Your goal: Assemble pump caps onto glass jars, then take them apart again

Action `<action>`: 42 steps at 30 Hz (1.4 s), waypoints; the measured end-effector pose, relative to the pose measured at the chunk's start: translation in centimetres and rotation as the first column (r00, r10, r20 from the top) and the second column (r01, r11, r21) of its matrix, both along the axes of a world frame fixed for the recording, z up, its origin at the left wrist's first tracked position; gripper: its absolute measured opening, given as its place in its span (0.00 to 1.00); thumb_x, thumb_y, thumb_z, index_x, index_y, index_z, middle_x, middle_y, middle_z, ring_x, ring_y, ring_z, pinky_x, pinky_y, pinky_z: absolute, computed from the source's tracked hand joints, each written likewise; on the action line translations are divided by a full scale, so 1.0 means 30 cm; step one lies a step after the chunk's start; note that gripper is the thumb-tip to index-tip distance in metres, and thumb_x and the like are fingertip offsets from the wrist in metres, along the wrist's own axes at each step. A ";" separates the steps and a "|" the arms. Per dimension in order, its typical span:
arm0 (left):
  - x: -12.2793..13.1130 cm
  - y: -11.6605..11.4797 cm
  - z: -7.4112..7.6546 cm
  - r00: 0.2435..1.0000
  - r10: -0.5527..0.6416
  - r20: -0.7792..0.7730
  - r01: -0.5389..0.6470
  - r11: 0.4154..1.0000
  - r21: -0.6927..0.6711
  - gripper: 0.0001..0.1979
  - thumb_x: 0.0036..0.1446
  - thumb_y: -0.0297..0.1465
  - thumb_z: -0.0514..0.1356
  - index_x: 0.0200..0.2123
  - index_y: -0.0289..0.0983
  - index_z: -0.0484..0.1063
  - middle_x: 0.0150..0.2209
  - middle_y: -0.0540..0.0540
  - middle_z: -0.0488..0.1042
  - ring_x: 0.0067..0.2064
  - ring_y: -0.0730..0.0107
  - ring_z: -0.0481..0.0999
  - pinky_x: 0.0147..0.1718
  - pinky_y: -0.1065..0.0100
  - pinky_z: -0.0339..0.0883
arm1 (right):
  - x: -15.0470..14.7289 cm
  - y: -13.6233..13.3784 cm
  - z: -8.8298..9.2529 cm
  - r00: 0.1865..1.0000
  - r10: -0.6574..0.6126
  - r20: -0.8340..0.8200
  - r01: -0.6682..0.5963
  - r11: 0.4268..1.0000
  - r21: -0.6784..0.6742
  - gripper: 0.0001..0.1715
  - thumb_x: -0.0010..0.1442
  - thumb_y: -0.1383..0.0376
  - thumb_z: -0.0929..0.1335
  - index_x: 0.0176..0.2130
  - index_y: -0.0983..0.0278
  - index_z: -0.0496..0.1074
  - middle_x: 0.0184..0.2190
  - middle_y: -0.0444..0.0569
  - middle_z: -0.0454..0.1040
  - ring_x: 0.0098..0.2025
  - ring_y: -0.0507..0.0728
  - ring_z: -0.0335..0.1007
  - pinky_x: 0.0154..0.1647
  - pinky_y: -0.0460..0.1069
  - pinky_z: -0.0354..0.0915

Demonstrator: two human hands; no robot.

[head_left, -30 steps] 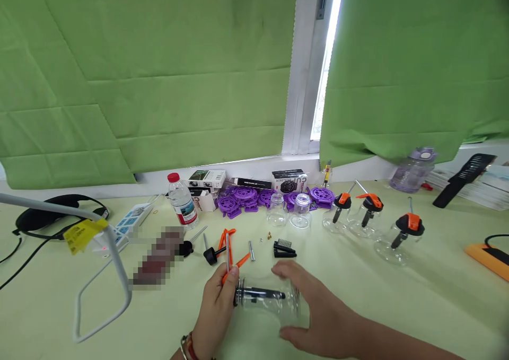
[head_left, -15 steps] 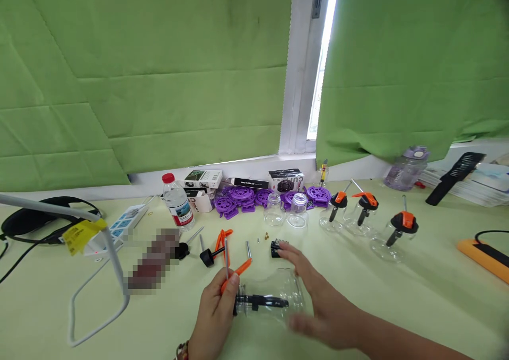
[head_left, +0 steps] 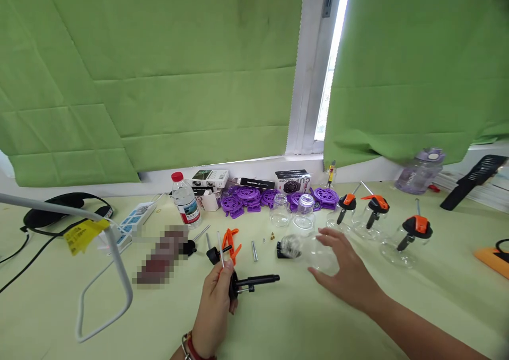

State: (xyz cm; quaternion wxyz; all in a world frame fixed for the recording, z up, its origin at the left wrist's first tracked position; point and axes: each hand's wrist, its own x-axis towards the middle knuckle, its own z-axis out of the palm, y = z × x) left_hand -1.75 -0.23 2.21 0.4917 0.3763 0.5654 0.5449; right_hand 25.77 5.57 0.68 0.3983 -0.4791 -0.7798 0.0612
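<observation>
Water bottle (head_left: 185, 201) upright toward the tabletop's (head_left: 99, 317) far edge, left of centre. Orange pieces (head_left: 230, 244) lie nearer, just beyond the left hand (head_left: 217, 303). That hand: closed on a black lid (head_left: 233, 286), thumb uppermost beside a thin metal rod (head_left: 219, 246) that points toward the far edge; wrist comes in from the near side. Black shaft (head_left: 258, 280) juts from the lid, long axis nearly parallel to the far edge, free end pointing right, bare of glass.

Glass jar (head_left: 324, 256) right of the shaft tip and farther from the near side, clear of it; blurred, long axis roughly left-right, its narrower end seemingly leftward. Cannot tell whether it touches the tabletop. Right hand (head_left: 350, 270) is the nearer to it: gripping its right part, fingers over the far side, thumb on the near, forearm slanting in from lower right. Beyond, three topped jars (head_left: 397, 251) stand toward the right.
</observation>
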 end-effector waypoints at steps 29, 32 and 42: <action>0.028 -0.001 0.014 0.913 -0.340 0.227 0.348 0.937 0.004 0.13 0.53 0.38 0.60 0.36 0.35 0.67 0.28 0.50 0.68 0.23 0.79 0.65 0.25 0.70 0.64 | -0.137 -0.057 0.071 0.950 0.313 -0.006 -0.310 0.938 -0.154 0.19 0.57 0.58 0.66 0.48 0.60 0.66 0.48 0.54 0.68 0.51 0.61 0.61 0.51 0.55 0.61; 0.037 0.005 0.039 0.894 -0.376 0.244 0.392 0.920 -0.020 0.15 0.54 0.41 0.59 0.35 0.34 0.66 0.28 0.48 0.70 0.21 0.79 0.65 0.24 0.71 0.63 | -0.207 -0.090 0.093 0.913 0.406 -0.047 -0.404 0.878 -0.257 0.12 0.59 0.63 0.64 0.44 0.60 0.69 0.41 0.52 0.72 0.46 0.60 0.63 0.47 0.55 0.61; 0.039 0.089 0.084 0.884 -0.049 -0.465 0.240 0.901 0.361 0.22 0.54 0.41 0.58 0.49 0.40 0.60 0.43 0.42 0.67 0.44 0.63 0.70 0.40 0.62 0.66 | -0.253 -0.079 0.069 0.798 0.117 -0.592 -0.494 0.689 -0.530 0.11 0.59 0.57 0.64 0.34 0.62 0.70 0.26 0.44 0.63 0.31 0.53 0.56 0.33 0.49 0.53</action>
